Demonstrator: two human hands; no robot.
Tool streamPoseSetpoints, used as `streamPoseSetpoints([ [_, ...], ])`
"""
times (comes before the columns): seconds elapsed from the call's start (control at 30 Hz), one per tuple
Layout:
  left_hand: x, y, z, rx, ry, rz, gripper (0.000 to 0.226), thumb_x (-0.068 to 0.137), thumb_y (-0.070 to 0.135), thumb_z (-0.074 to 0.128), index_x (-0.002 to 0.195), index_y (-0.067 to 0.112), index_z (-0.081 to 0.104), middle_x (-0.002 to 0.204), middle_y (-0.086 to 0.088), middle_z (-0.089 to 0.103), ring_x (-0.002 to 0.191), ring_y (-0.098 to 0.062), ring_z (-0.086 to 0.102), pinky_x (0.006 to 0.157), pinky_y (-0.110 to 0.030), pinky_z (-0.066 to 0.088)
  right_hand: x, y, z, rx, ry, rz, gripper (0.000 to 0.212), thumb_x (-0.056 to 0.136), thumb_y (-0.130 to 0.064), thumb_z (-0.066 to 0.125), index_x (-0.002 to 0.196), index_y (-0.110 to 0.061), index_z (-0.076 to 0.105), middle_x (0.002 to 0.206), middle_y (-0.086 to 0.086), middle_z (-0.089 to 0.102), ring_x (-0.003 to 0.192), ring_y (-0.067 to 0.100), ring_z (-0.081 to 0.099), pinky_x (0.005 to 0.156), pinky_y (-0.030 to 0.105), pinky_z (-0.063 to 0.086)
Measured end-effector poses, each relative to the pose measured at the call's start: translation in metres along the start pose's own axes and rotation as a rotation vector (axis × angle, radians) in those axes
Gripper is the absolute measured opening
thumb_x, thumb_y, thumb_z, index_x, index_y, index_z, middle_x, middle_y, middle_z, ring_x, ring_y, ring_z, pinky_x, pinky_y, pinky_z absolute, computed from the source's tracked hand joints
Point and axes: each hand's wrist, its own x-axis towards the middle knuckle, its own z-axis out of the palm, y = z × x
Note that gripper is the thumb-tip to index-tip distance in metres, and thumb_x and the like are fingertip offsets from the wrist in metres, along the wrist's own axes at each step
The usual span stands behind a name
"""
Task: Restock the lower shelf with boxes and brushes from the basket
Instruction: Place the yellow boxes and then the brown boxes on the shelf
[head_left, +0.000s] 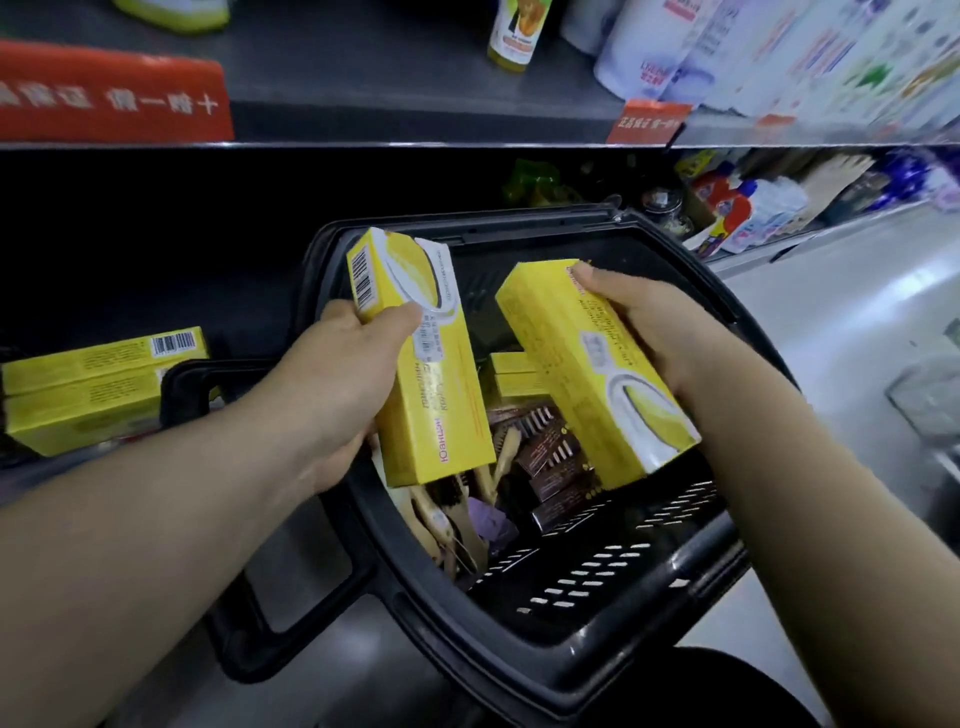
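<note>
Grey shop floor (852, 332) runs past dark shelving, and you are looking down into a black plastic basket (597, 582) in front of the lower shelf (104, 249). Two yellow boxes (88, 384) already lie stacked on that shelf, left of the basket. Your left hand (337, 384) grips one yellow box (431, 395) upright above the basket, thumb across its face. Your right hand (654, 332) holds a second yellow box (587, 374), tilted, fingers wrapped round its far side. Below them, wooden brushes (441, 509), brown packs (556, 457) and more yellow boxes (511, 379) sit inside the basket.
</note>
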Motion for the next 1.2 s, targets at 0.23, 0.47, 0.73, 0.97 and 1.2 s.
streamPoseSetpoints([
  [0.23,-0.026,0.001,-0.011,-0.053,-0.115,-0.078,0.037,0.093,0.037,0.051,0.121,0.013,0.049,0.104,-0.004,0.068,0.091,-0.019,0.066,0.077,-0.036,0.053,-0.029,-0.011,0.075,0.109,0.113,-0.003,0.035,0.091,-0.04,0.056,0.088,-0.007,0.068,0.086,0.016,0.071,0.073,0.03,0.069,0.075,0.05,0.057],
  [0.47,-0.053,0.008,-0.057,-0.037,-0.115,-0.004,0.081,0.051,0.05,0.074,0.12,0.017,0.046,0.105,-0.002,0.07,0.091,-0.019,0.069,0.085,-0.042,0.055,-0.05,-0.025,0.142,0.069,0.077,-0.116,0.034,0.092,-0.037,0.055,0.106,-0.007,0.062,0.102,0.017,0.07,0.09,0.034,0.068,0.086,0.052,0.053],
  [0.73,-0.06,0.018,-0.149,-0.116,-0.057,-0.042,0.057,0.069,0.045,0.07,0.117,0.018,0.06,0.1,-0.005,0.074,0.084,-0.023,0.072,0.066,-0.037,0.058,-0.068,-0.02,0.201,-0.103,-0.445,-0.152,0.036,0.09,-0.025,0.06,0.124,-0.032,0.049,0.111,-0.005,0.07,0.1,0.017,0.067,0.085,0.035,0.055],
  [0.97,-0.038,0.006,-0.217,-0.133,0.22,-0.19,0.013,0.09,0.023,0.053,0.094,0.012,0.06,0.067,-0.007,0.07,0.06,-0.023,0.065,0.051,-0.029,0.047,-0.009,-0.046,0.261,-0.115,-0.374,-0.021,0.024,0.094,-0.019,0.051,0.079,-0.012,0.068,0.067,0.002,0.071,0.052,0.011,0.066,0.048,0.021,0.052],
  [1.2,-0.018,-0.008,-0.273,-0.138,0.57,-0.164,0.011,0.086,0.015,0.061,0.081,0.014,0.051,0.075,-0.012,0.062,0.067,-0.027,0.06,0.07,-0.045,0.053,0.091,-0.064,0.324,-1.045,-0.188,-0.31,0.023,0.096,-0.021,0.046,0.108,-0.004,0.056,0.107,0.008,0.056,0.098,0.028,0.055,0.077,0.033,0.043],
])
